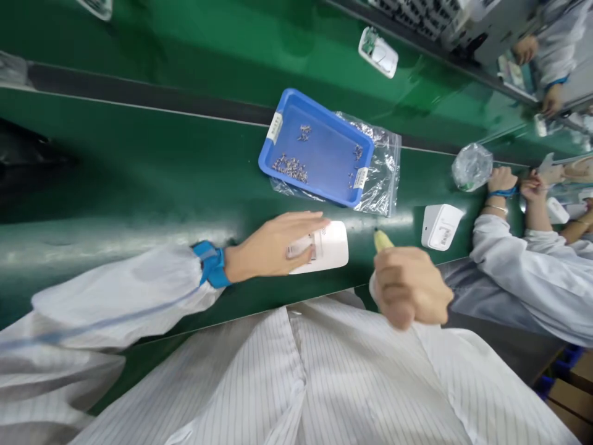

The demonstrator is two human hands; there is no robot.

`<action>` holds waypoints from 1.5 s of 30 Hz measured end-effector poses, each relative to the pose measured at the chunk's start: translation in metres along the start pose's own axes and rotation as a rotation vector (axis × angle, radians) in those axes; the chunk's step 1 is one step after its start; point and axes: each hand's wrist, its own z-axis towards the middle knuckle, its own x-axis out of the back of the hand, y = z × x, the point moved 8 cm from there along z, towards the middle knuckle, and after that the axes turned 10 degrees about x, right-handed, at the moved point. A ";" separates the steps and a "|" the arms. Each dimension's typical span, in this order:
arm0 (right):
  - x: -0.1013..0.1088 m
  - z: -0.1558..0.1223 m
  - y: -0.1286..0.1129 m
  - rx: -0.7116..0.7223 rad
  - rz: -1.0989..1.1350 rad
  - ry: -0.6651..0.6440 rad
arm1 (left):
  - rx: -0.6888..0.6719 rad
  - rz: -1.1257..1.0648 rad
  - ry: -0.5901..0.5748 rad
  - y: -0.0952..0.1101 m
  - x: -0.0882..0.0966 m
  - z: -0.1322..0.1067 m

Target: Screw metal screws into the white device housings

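My left hand [278,247] lies flat, fingers together and stretched, pressing on a white plastic device [331,247] with a label, on the green conveyor belt [139,179]. My right hand [410,284] is closed in a fist around a yellow-tipped tool [382,240], its tip pointing toward the device's right end, a little apart from it. A blue tray [333,161] holding several small metal screws [291,165] sits just beyond the device, on a clear plastic bag [384,170].
Another white device [440,225] lies to the right. A co-worker's hands [503,182] and white sleeves work at the right edge near a crumpled clear bag [471,165]. A further white device [378,52] lies on the far belt lane. Cardboard boxes [574,389] sit lower right.
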 end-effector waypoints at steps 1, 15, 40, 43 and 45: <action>0.009 0.001 0.016 -0.073 -0.101 -0.018 | -0.037 0.061 -0.008 0.010 -0.005 -0.001; -0.055 0.019 0.125 -0.506 -0.372 -0.598 | -0.057 -0.023 0.912 -0.024 0.108 0.020; -0.048 0.016 0.113 -0.358 -0.183 -0.201 | 0.251 -0.061 0.336 -0.041 0.050 0.079; -0.026 0.024 0.087 -0.276 -0.106 0.041 | 0.333 -0.555 0.068 -0.043 0.015 0.077; -0.017 0.025 0.066 -0.203 -0.085 0.162 | 0.405 -0.784 -0.022 -0.044 -0.003 0.075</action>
